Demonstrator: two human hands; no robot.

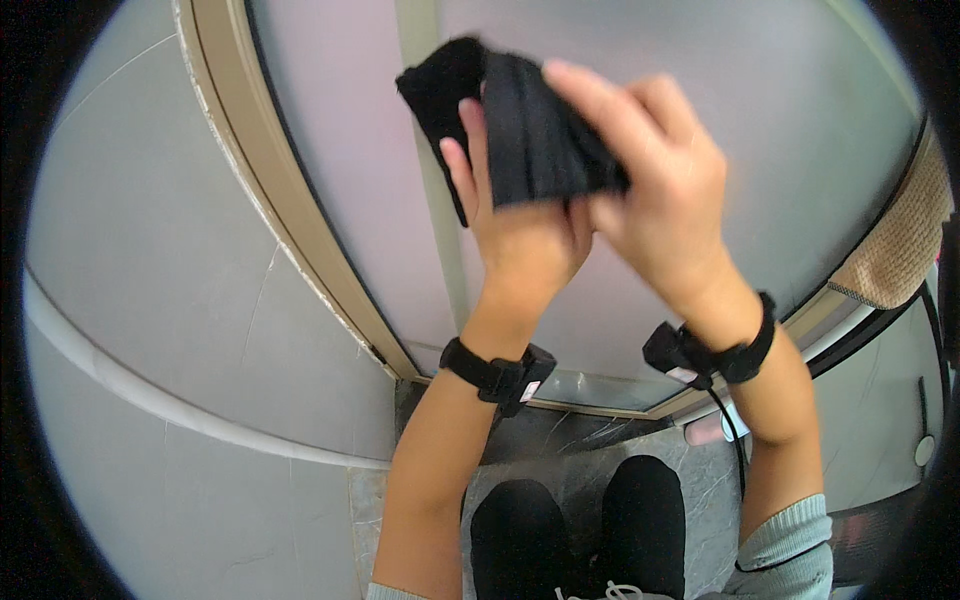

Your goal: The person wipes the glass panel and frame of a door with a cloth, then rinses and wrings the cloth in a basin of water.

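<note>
A piece of black fabric [551, 142] is in front of me, against the frosted door. It is folded, with one fuzzy part to the left and a smoother, ribbed flap across the middle. My left hand [517, 236] is partly covered by the flap, and two of its fingers show against the fuzzy part. At the flap's right edge, my right hand [664, 169] pinches the fabric, slightly blurred. The left palm and the rest of its fingers are hidden.
A frosted glass door [750, 97] with a beige frame [300, 172] stands before me. Grey tiled wall [165, 195] lies left. A beige towel [889, 240] hangs at right. Both wrists wear black strapped devices; a cable [731, 420] trails from the right one. A pink object [705, 431] is low by the door frame.
</note>
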